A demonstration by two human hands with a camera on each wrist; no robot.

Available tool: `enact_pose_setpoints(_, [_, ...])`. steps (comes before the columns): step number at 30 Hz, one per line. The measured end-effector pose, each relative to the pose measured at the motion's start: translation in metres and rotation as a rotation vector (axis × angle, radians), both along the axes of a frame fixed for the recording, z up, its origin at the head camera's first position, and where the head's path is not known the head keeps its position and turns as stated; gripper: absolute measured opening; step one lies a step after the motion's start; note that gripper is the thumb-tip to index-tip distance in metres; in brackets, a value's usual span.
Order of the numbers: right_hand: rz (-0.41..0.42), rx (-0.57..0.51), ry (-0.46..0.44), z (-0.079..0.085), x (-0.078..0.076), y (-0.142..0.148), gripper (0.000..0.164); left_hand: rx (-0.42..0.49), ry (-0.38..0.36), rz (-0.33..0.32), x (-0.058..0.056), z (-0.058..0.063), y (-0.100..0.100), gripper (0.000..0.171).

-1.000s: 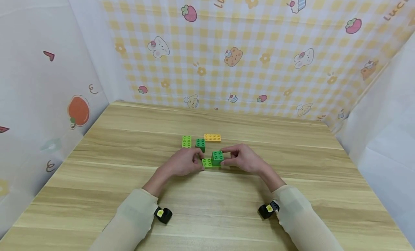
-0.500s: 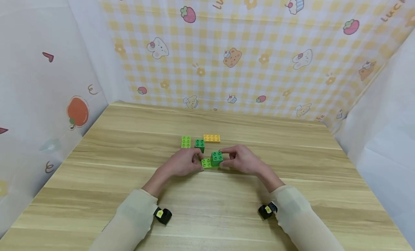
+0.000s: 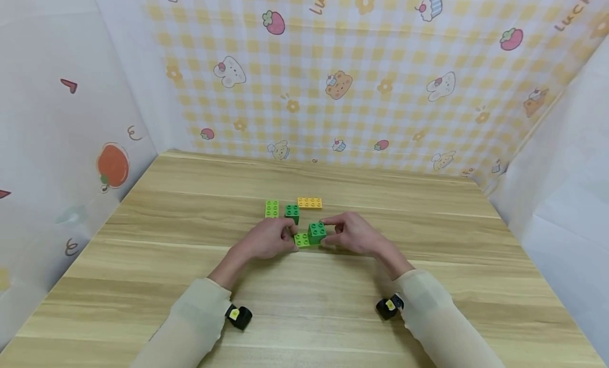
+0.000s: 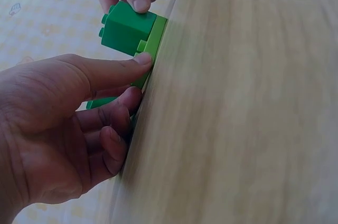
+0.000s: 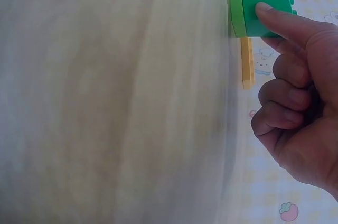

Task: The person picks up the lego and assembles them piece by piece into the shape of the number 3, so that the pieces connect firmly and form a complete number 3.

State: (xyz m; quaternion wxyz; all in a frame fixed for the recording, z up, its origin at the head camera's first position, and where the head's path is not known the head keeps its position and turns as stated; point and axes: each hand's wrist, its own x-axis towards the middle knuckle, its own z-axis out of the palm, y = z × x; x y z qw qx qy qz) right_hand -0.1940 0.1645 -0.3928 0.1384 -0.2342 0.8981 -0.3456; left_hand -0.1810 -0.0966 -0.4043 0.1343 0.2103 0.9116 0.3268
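A flat lime-green building brick (image 3: 302,240) lies on the table in front of me. On its right half sits a taller green building brick (image 3: 317,232), four studs on top hidden by nothing. My left hand (image 3: 270,238) pinches the flat brick's left end between thumb and fingers; the left wrist view shows the thumb (image 4: 141,59) against its near edge. With thumb and forefinger my right hand (image 3: 357,233) pinches the taller brick, its other fingers curled in. In the right wrist view the green brick (image 5: 264,15) stands flush on the lime one (image 5: 236,7).
Just behind the hands lie another lime-green brick (image 3: 272,209), a dark green brick (image 3: 292,213) and a flat yellow-orange brick (image 3: 310,203). The wooden table (image 3: 304,310) ends at a checked cloth (image 3: 295,82) at the back, with white cloth at both sides.
Both hands keep their grips, and the green brick stays on the lime one. The whole scene has shifted slightly left in the head view.
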Motion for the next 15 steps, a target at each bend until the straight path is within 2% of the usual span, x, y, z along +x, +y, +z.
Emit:
enact_pose_setpoints(7, [0.016,-0.039,0.004,-0.0048,-0.0005,0.0,0.051,0.0,-0.007,0.004,0.0008,0.0022,0.0002,0.03])
enact_pose_setpoints(15, [0.03,-0.027,0.01,-0.0065,0.0001,-0.0006,0.047,0.013,-0.006,0.006,0.0011,0.0007,-0.0003,0.032])
